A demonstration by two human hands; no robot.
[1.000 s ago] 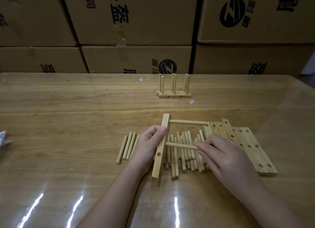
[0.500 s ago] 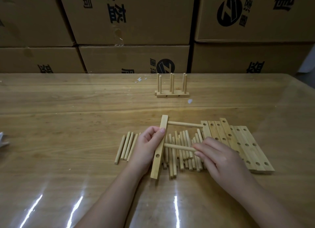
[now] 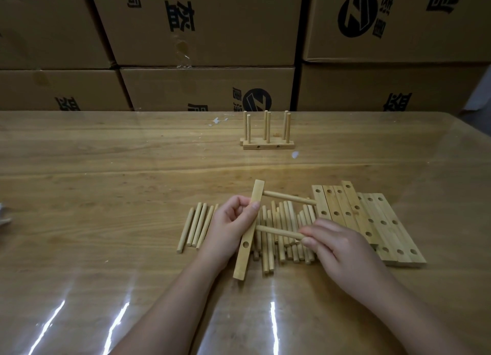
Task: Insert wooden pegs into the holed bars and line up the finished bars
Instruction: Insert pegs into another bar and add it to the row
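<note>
Wooden table (image 3: 106, 195) under a glossy film, cartons (image 3: 207, 22) stacked behind: a person's left hand (image 3: 228, 227) grips a bar (image 3: 245, 256) tilted on edge, thumb across its face. The right hand (image 3: 337, 245) pinches a peg (image 3: 276, 232) by one end, its other end set at the bar's middle hole. A second peg (image 3: 288, 197) juts from the top hole, and the bottom hole shows open. Beneath lie loose pegs (image 3: 281, 216) in a heap, with a row of four pegs (image 3: 196, 227) at left and flat holed bars (image 3: 377, 221) side by side at right. Two finished bars (image 3: 268, 144) stand together at the far side, three upright pegs each. The cartons carry black Chinese characters (upside down, not legible here) and a round black logo (image 3: 257, 100) with a Z-like mark.
</note>
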